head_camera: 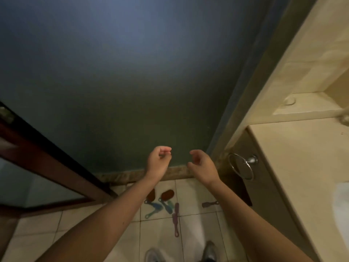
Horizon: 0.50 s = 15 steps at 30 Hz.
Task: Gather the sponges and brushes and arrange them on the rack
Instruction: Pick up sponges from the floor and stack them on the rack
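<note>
Dark wall (132,72) ahead, tiled floor (160,239) below, pale worktop (302,157) at right. Brushes (167,194) scattered flat on the floor near the skirting, between the forearms. Both hands raised above them, empty: left hand (158,163) clenched, fingers curled to thumb; right hand (203,167) loosely half-open.

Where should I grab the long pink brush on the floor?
Grip the pink brush by its thin looped handle, the end nearest the shoes, coming straight down from above. It lies flat on the tiles, and that end sits apart from the blue brushes.
</note>
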Available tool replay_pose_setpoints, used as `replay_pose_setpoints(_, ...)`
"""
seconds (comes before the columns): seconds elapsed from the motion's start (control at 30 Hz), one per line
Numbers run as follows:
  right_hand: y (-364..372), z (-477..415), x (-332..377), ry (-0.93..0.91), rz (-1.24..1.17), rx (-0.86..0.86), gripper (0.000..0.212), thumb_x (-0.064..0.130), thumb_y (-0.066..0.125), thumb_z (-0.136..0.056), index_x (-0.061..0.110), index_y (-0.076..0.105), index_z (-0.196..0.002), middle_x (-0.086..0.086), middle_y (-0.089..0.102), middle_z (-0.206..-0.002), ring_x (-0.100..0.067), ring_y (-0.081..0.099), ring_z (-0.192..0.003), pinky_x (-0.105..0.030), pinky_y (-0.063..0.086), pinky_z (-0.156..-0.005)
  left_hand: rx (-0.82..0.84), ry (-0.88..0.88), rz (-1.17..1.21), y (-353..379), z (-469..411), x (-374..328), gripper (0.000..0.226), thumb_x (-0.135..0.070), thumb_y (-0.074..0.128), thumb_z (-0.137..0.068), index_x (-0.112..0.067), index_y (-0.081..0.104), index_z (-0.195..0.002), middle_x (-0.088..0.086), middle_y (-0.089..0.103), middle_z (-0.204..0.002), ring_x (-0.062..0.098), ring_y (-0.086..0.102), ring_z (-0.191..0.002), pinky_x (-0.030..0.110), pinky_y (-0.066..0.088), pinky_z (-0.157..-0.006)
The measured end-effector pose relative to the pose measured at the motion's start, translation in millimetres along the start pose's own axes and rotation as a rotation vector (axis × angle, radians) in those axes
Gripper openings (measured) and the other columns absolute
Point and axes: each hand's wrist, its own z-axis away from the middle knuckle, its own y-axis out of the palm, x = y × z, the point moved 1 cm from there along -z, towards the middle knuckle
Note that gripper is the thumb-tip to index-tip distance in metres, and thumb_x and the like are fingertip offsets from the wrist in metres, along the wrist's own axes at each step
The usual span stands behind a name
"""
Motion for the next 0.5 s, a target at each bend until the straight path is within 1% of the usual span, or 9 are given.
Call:
replay_pose_setpoints(0.1, 30, -12, -6, 0.039, 0.007, 0.051, 0.045, 0.022, 0.064, -0.086, 0.017, 0.054, -0.129, -0.001, 0.059, -0.121, -0.013, 0.058, -0.104, -0.029, 0.050, -0.091, -0.016, -0.067, -0.013, -12, -10, 32, 0.016, -0.012, 0.056, -0.091, -0.023, 0.062, -0.100, -0.001, 0.065, -0.099, 0.016, 0.063, -0.096, 0.037, 0.053, -0.088)
replay_pose_setpoints(0.2, 58, -28, -23, 0.078, 0.023, 0.112, 0.044, 0.020, 0.066, -0.084, 0.018, 0.055, -0.127, -0.001, 0.061, -0.118, -0.012, 0.058, -0.102, -0.030, 0.051, -0.089, -0.035, -0.149, -0.015, -13, -22, 69, 0.015, -0.013, 0.057, -0.091, -0.021, 0.063, -0.102, -0.002, 0.065, -0.099, 0.016, 0.063, -0.096, 0.040, 0.052, -0.089)
replay_pose_setpoints(0.27, 78, -42, -41, 0.107, 0.041, 0.155, 0.046, 0.020, 0.067, -0.083, 0.019, 0.054, -0.127, 0.000, 0.060, -0.118, -0.011, 0.056, -0.101, -0.029, 0.049, -0.086, -0.045, -0.204, 0.013, -8, -32, 98, 0.015, -0.011, 0.057, -0.090, -0.019, 0.064, -0.102, -0.003, 0.065, -0.098, 0.016, 0.063, -0.095, 0.041, 0.052, -0.090)
replay_pose_setpoints(0.37, 116, -68, -78, 0.130, 0.080, 0.234, 0.049, 0.023, 0.068, -0.081, 0.020, 0.054, -0.128, 0.002, 0.058, -0.120, -0.010, 0.053, -0.101, -0.026, 0.045, -0.082, -0.080, -0.278, 0.033, 4, -51, 149, 0.016, -0.009, 0.059, -0.089, -0.019, 0.064, -0.100, -0.004, 0.066, -0.096, 0.012, 0.062, -0.089, 0.041, 0.053, -0.086)
replay_pose_setpoints(0.43, 147, -89, -109, 0.151, 0.072, 0.292, 0.050, 0.024, 0.070, -0.079, 0.020, 0.055, -0.127, 0.001, 0.056, -0.124, -0.013, 0.053, -0.107, -0.028, 0.046, -0.087, -0.110, -0.319, 0.059, 16, -68, 190, 0.017, -0.005, 0.058, -0.088, -0.020, 0.064, -0.096, 0.000, 0.066, -0.095, 0.016, 0.063, -0.088, 0.042, 0.053, -0.085)
replay_pose_setpoints(0.5, 180, -111, -146, 0.163, 0.084, 0.338, 0.049, 0.023, 0.069, -0.080, 0.020, 0.056, -0.127, -0.002, 0.055, -0.128, -0.019, 0.053, -0.115, -0.033, 0.047, -0.094, -0.136, -0.353, 0.064, 30, -86, 239, 0.021, -0.003, 0.057, -0.087, -0.023, 0.062, -0.092, 0.003, 0.065, -0.096, 0.019, 0.062, -0.091, 0.041, 0.052, -0.086)
